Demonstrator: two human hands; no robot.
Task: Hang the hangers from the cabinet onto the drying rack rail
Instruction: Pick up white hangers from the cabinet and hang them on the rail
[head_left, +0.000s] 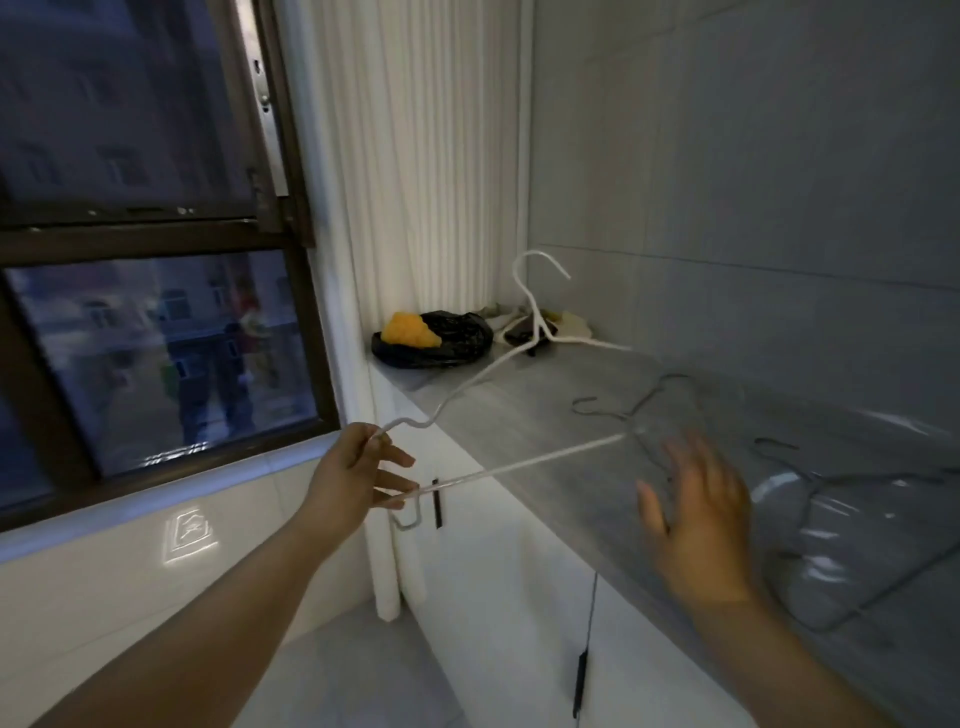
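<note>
Right hand (696, 499), open and empty, hovers over the grey marbled desk (519, 415), nearer than the left hand (358, 467), which pinches a white wire hanger (467, 384), to the thin grey wire hanger (636, 410) lying at its 11 o'clock, hook toward 9.

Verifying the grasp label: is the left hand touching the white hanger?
Touching. The head view shows the left hand with its fingers pinching the white hanger at its bent shoulder end.
</note>
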